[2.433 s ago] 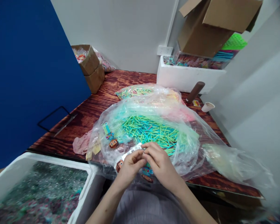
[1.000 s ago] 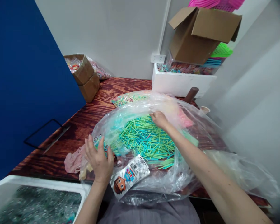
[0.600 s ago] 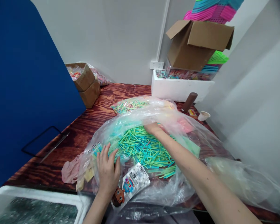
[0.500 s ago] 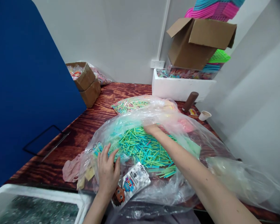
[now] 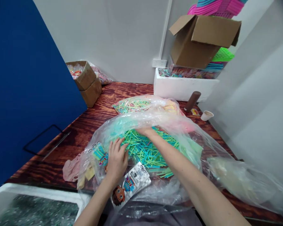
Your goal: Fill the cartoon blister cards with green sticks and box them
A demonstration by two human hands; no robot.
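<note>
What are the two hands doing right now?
Left hand: open, fingers spread flat on the plastic bag.
Right hand: inside the bag among the sticks; grip cannot be told.

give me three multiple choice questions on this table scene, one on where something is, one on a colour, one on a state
1. Where is the right hand?
A. inside the clear plastic bag, on the sticks
B. on the paper cup
C. in the cardboard box

2. What colours are the sticks under the hands?
A. red and black
B. green and blue
C. white only

3. How is the left hand?
A. closed in a fist around a packet
B. out of view
C. open, fingers spread, lying on the bag beside the printed packet

Answers: 1 A, the forearm runs into the bag's mouth and ends on the pile. 2 B, the pile shows green and blue. 3 C, the fingers lie flat and hold nothing.
</note>
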